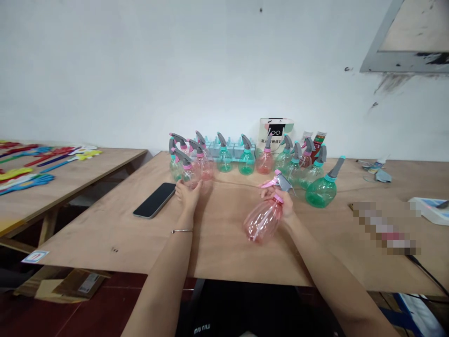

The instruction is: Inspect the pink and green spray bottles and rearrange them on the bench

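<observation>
My right hand [286, 203] is closed round the neck of a clear pink spray bottle [261, 223], which is tilted above the table with its pink and grey trigger head pointing up and left. My left hand [189, 195] has its thumb and fingers on either side of another pink spray bottle [190, 175], low on its body. That bottle stands upright among a cluster at the left. Beside the left hand lies a black phone [155, 200]. A green spray bottle [321, 191] leans to the right of my right hand.
Several pink and green spray bottles stand in an arc along the back, before grey boxes [224, 150] and a printed carton [275, 133]. A blurred-out object [384, 229] with a cable and a white tray [426, 209] lie right. Colourful gloves [31, 180] cover a neighbouring table.
</observation>
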`<state>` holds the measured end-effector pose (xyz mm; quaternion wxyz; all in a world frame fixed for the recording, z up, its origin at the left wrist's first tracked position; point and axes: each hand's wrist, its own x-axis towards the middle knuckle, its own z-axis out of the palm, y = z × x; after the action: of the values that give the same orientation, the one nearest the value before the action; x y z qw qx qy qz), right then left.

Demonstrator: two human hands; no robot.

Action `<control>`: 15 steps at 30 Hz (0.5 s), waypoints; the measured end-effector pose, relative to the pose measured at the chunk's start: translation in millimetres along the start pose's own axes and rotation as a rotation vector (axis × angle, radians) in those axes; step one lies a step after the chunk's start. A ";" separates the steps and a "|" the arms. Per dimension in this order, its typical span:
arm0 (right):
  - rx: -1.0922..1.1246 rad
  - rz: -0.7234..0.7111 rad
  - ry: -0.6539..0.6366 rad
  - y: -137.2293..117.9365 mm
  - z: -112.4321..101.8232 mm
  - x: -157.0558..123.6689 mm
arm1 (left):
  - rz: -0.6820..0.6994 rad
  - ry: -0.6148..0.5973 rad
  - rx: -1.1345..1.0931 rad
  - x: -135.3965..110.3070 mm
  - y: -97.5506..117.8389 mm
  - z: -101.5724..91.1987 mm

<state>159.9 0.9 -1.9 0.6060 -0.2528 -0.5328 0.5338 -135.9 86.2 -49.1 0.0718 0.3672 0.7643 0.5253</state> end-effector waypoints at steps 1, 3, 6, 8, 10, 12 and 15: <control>-0.022 -0.001 0.029 -2.5 1.2 1.2 | 0.020 -0.001 -0.015 -0.4 -0.6 0.4; -0.074 -0.021 0.090 -8.8 2.6 3.0 | 0.086 -0.031 -0.072 -2.9 -1.4 2.1; -0.194 -0.076 0.234 -22.5 -7.6 1.8 | 0.173 -0.182 -0.227 -12.5 -0.3 7.5; -0.318 -0.137 0.337 -35.1 -27.3 -3.9 | 0.207 -0.313 -0.336 -22.4 2.2 12.5; -0.472 -0.246 0.420 -50.1 -56.1 -14.4 | 0.258 -0.412 -0.407 -32.8 5.0 17.6; -0.669 -0.336 0.490 -65.7 -87.7 -28.8 | 0.321 -0.474 -0.419 -41.6 7.1 21.6; -1.039 -0.308 0.685 -83.4 -125.7 -50.2 | 0.375 -0.533 -0.383 -49.2 8.4 24.6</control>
<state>313.5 -37.3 14.0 0.6101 -0.5902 -0.5286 0.0018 -84.2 74.9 -66.2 0.2379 0.6046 0.5261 0.5487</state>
